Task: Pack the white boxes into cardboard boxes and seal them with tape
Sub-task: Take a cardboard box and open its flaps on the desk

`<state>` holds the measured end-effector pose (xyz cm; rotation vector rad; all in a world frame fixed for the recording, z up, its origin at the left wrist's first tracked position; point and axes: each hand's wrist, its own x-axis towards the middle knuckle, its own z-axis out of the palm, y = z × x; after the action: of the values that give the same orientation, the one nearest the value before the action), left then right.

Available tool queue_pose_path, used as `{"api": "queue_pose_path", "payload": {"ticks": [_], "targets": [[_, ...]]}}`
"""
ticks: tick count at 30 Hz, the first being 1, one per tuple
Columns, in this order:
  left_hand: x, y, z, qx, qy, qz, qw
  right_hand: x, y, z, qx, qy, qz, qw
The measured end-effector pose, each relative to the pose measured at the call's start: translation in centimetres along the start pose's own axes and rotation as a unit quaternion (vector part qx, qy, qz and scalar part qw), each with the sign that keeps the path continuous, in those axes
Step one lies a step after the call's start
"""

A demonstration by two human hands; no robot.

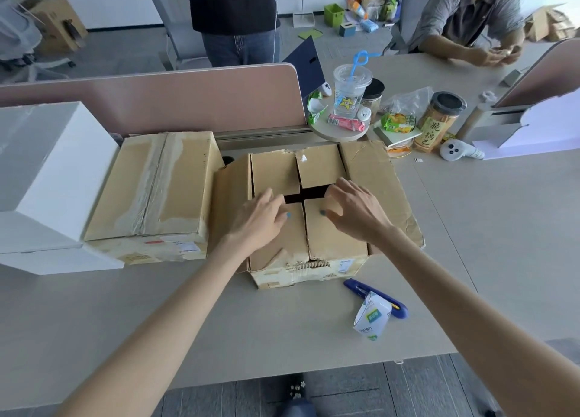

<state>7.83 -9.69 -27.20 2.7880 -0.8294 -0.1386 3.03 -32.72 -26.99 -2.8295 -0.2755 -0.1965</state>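
A worn cardboard box (326, 269) stands in the middle of the desk with its inner flaps folded down and a dark gap between them. My left hand (262, 218) presses flat on the near left flap. My right hand (351, 209) presses the near right flap, fingers slightly bent over the gap. The long side flaps stand out to the left and right. A second cardboard box (157, 187), taped closed, lies to the left. White boxes (47, 165) are stacked at the far left. A tape roll (372, 316) and a blue box cutter (398, 310) lie at the near right.
A pink desk divider (157, 99) runs behind the boxes. Cups, jars and snack packets crowd a round tray (339, 132) at the back right. One person stands behind the divider and another sits at the far right. A white controller (458, 151) lies nearby.
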Motion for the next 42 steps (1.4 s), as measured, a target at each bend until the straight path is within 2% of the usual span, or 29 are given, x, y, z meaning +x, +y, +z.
{"api": "queue_pose_path", "payload": {"ticks": [3,8,15,18,23,26,29,31,35,37,42], "targets": [[-1.8,1.3,-3.2,-0.010,0.058,0.024,0.998,-1.0,-1.1,-2.7,0.000,0.013,-0.007,1.000],[-7.4,4.1,-5.7,-0.015,0.093,0.059,0.994,-5.0,-3.4,-5.6,0.014,0.005,-0.037,0.999],[-15.0,6.2,-2.9,0.063,0.161,0.110,0.979,-11.5,-5.6,-5.1,0.019,-0.007,-0.086,0.996],[-17.7,7.0,-0.6,0.066,0.165,0.117,0.977,-14.3,-5.7,-3.5,0.023,-0.010,-0.117,0.993],[-20.8,7.0,4.2,0.070,0.099,0.070,0.990,-17.3,-4.7,0.0,0.027,-0.115,-0.119,0.986],[-20.9,6.7,6.3,0.062,-0.004,0.009,0.998,-17.7,-4.4,1.7,-0.003,-0.155,-0.113,0.981],[-19.9,6.5,7.2,0.061,-0.107,-0.036,0.992,-17.6,-4.4,3.1,-0.067,-0.199,-0.105,0.972],[-19.0,6.7,7.2,0.072,-0.129,-0.046,0.988,-17.6,-4.7,3.3,-0.088,-0.192,-0.107,0.972],[-17.6,7.5,6.3,0.071,-0.031,-0.032,0.996,-16.4,-5.3,2.6,-0.013,-0.121,-0.098,0.988],[-16.6,7.6,5.6,0.069,0.014,-0.026,0.997,-15.1,-5.2,1.9,-0.012,-0.090,-0.099,0.991],[-13.0,6.3,3.5,0.061,0.060,-0.022,0.996,-10.7,-4.3,0.3,-0.034,-0.045,-0.077,0.995]]}}
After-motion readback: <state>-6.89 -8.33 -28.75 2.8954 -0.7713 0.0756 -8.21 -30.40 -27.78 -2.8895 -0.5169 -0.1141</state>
